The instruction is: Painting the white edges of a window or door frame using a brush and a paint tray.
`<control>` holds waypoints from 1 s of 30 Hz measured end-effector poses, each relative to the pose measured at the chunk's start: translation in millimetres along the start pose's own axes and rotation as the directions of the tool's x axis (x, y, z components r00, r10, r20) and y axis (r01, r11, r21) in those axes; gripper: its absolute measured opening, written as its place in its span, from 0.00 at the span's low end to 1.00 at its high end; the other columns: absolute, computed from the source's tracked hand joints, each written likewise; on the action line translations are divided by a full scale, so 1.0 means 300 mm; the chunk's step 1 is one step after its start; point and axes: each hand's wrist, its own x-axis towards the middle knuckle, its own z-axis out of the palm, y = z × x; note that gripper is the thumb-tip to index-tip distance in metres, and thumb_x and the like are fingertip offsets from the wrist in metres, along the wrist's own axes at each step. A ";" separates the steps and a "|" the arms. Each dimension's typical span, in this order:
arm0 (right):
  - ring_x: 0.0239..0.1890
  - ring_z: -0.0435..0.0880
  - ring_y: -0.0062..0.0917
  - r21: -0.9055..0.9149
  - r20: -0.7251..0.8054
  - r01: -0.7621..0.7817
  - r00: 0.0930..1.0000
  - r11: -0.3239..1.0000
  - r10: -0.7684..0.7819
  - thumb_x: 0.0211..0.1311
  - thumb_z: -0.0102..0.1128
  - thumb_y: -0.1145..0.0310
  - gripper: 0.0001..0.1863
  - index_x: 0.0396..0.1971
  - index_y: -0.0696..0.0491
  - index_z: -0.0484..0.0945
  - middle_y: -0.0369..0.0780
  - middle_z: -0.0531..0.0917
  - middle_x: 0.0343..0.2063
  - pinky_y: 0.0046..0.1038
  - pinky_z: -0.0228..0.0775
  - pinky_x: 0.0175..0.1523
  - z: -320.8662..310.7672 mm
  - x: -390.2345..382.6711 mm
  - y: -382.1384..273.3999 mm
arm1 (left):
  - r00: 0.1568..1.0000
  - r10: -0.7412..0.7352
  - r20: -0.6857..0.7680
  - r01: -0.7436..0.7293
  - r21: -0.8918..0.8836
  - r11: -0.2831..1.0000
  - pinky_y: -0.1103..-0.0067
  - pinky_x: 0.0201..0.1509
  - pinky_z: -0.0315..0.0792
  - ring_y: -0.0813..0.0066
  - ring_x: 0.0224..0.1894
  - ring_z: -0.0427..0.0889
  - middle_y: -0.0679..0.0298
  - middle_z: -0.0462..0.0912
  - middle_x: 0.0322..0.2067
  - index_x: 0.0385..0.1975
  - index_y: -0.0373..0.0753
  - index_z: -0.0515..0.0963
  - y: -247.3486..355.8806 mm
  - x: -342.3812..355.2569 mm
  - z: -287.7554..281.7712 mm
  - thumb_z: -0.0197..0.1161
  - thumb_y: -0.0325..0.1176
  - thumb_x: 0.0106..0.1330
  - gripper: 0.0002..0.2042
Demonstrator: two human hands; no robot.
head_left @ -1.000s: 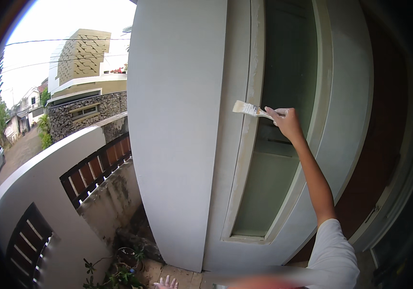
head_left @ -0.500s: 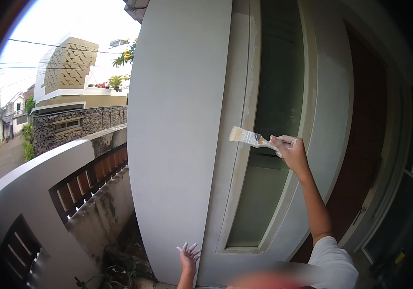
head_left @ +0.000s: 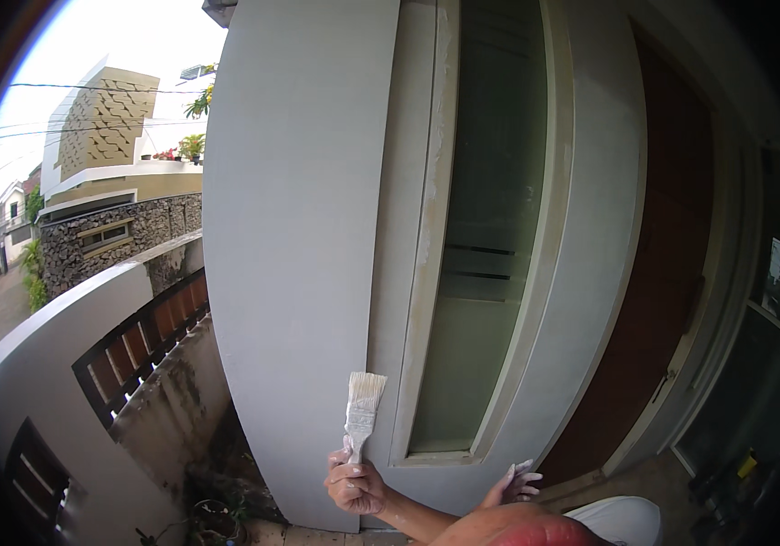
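Observation:
My right hand (head_left: 354, 487) is closed round the handle of a flat paintbrush (head_left: 365, 409). The brush stands almost upright with its pale bristles on top, in front of the lower edge of the grey-white wall panel (head_left: 294, 227). My right forearm reaches across from the right. Farther right, below the tall window (head_left: 476, 382), my left hand (head_left: 514, 483) shows whitened fingers stretched out and apart, holding nothing. Its wrist and arm are mostly hidden. Whitish smears mark both hands and the brush. I cannot tell whether the bristles touch the wall.
A cream frame (head_left: 549, 300) surrounds the window. To the right is a brown door (head_left: 663, 264) with a handle. A low white wall (head_left: 67, 309) with slatted openings runs along the left, with plants (head_left: 217, 519) at its foot. Beyond lie a street and a stone-clad wall (head_left: 126, 227).
My right hand has come down and left with the paintbrush, from beside the window frame to low by the panel. The brush has turned bristles-up. My left hand has shifted right.

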 end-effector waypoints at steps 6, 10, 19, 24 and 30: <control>0.05 0.53 0.12 0.202 -0.123 0.146 0.985 0.968 -0.123 0.47 0.56 0.75 0.00 0.22 0.55 0.74 0.33 0.66 0.07 0.16 0.39 0.13 0.099 -0.115 -0.004 | 0.988 0.014 0.152 0.030 -0.285 0.958 0.69 0.51 0.58 0.64 0.47 0.68 0.58 0.65 0.49 0.58 0.44 0.50 -0.073 0.052 0.080 0.35 0.59 0.59 0.32; 0.05 0.52 0.12 0.210 -0.164 0.267 0.958 0.941 -0.235 0.47 0.54 0.77 0.03 0.24 0.54 0.73 0.32 0.67 0.08 0.16 0.40 0.13 0.124 -0.286 -0.030 | 1.000 0.004 0.022 0.005 -0.387 0.922 0.68 0.51 0.58 0.63 0.48 0.67 0.57 0.64 0.50 0.58 0.45 0.49 -0.110 0.069 0.068 0.34 0.59 0.59 0.32; 0.07 0.53 0.11 -0.269 -0.294 0.220 0.908 0.938 -0.297 0.62 0.38 0.59 0.14 0.32 0.53 0.68 0.28 0.62 0.11 0.15 0.46 0.19 0.214 -0.834 -0.076 | 0.886 0.187 -0.425 -0.290 -0.192 0.937 0.62 0.53 0.54 0.54 0.54 0.59 0.54 0.56 0.56 0.59 0.52 0.43 -0.293 -0.051 -0.197 0.30 0.63 0.56 0.33; 0.09 0.51 0.10 -0.784 -0.586 -0.088 0.432 0.614 -0.686 0.60 0.44 0.57 0.13 0.27 0.51 0.65 0.29 0.62 0.12 0.15 0.44 0.17 0.238 -1.070 -0.148 | 0.466 0.180 -0.866 -0.648 -0.195 0.736 0.60 0.59 0.45 0.50 0.60 0.49 0.59 0.47 0.60 0.59 0.60 0.31 -0.310 -0.514 -0.341 0.27 0.66 0.54 0.34; 0.16 0.65 0.12 -0.698 -0.220 -0.709 0.080 0.100 -0.972 0.50 0.58 0.58 0.15 0.21 0.57 0.72 0.30 0.70 0.12 0.17 0.57 0.21 -0.054 -1.415 -0.235 | -0.195 0.029 -0.980 -0.879 0.188 0.438 0.63 0.60 0.46 0.61 0.60 0.51 0.66 0.55 0.58 0.59 0.63 0.39 -0.344 -0.983 -0.162 0.27 0.62 0.57 0.29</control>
